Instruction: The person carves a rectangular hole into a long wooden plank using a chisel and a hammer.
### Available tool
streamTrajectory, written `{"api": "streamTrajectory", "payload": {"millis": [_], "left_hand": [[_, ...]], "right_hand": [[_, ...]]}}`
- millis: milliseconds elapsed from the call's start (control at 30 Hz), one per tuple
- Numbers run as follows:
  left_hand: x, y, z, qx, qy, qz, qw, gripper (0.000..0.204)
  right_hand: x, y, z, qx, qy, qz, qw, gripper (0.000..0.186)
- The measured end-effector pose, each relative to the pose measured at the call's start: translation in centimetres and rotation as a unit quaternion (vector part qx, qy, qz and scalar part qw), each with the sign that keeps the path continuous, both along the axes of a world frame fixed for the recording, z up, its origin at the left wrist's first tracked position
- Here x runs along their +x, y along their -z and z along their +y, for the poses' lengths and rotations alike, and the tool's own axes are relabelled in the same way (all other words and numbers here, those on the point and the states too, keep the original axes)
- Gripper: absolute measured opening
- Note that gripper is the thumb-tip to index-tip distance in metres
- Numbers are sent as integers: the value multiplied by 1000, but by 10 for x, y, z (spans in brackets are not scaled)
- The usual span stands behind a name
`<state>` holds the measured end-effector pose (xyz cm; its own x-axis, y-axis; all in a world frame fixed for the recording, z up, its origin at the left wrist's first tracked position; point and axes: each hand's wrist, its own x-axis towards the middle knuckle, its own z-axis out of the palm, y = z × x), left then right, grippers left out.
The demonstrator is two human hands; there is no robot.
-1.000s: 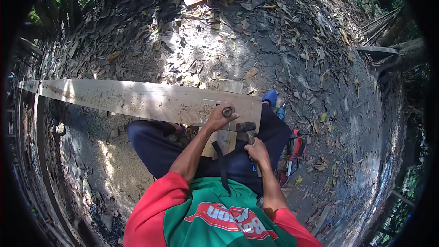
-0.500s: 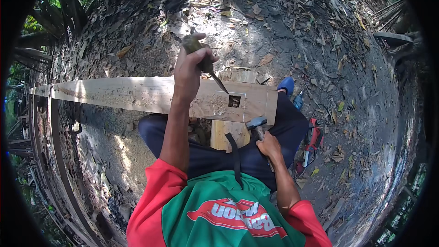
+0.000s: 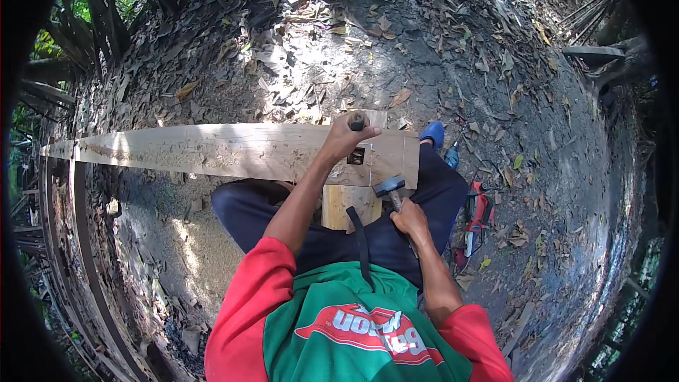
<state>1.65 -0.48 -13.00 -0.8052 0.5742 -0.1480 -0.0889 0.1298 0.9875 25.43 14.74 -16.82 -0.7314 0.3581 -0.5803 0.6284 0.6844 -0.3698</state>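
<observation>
A long wooden beam (image 3: 247, 147) lies across in front of me, with a square hole cut near its right end and pencil lines around the hole. My left hand (image 3: 345, 140) is closed round the handle of a chisel (image 3: 356, 122), held upright at the hole's far edge. The chisel's blade is hidden beneath the hand. In my right hand (image 3: 410, 218), low over my thigh, is a hammer (image 3: 389, 185). Its steel head sits just off the beam's near edge. Wood chips are scattered on the beam beside the hole.
A wood block (image 3: 352, 205) supports the beam from below, between my legs. On the ground to the right lie a red power saw (image 3: 479, 218) and a teal power tool (image 3: 451, 155). A blue shoe (image 3: 432, 133) is by the beam's right end. Dry leaves cover the dirt.
My left hand has come down and to the right, bringing the chisel from a tilted position above the beam to upright at the hole. My right hand with the hammer has barely shifted.
</observation>
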Motion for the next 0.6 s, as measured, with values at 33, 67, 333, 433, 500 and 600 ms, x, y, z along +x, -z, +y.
{"api": "streamTrajectory", "payload": {"millis": [33, 67, 333, 433, 500, 600], "left_hand": [[1, 8, 0, -8, 9, 10, 1000, 28], [3, 15, -3, -17, 17, 19, 1000, 28], [31, 36, -29, 53, 38, -19, 998, 30], [27, 41, -33, 69, 53, -21, 996, 28], [24, 41, -36, 74, 58, -8, 996, 25], [29, 43, -30, 90, 56, -20, 994, 23]], "right_hand": [[-1, 0, 2, 19, -15, 22, 999, 37], [-4, -6, 4, -65, 32, -1, 997, 34], [-40, -179, -2, -288, 131, 225, 922, 25], [-60, -229, -13, -257, 92, 384, 882, 25], [-73, -223, -34, -208, 56, 497, 840, 28], [-88, -126, -44, -46, -44, 407, 911, 37]]}}
